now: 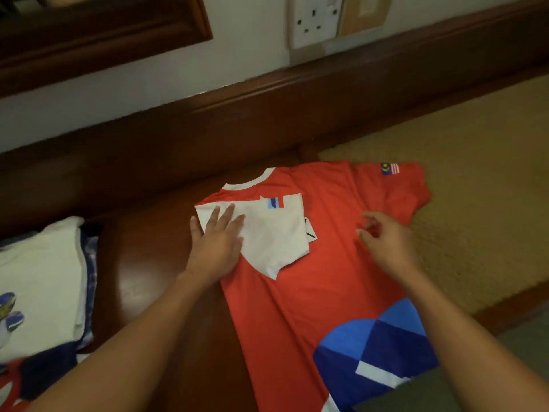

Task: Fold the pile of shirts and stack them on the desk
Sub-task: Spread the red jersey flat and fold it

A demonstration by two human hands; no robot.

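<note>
On the desk, red shirt lies flat: handling? — Trainee
Light, limp, likely slides on wood. Left hand presses folded white sleeve with flat fingers; right hand hovers, fingers loosely curled, empty. Pinch the red sleeve hem. — Instructor
</note>
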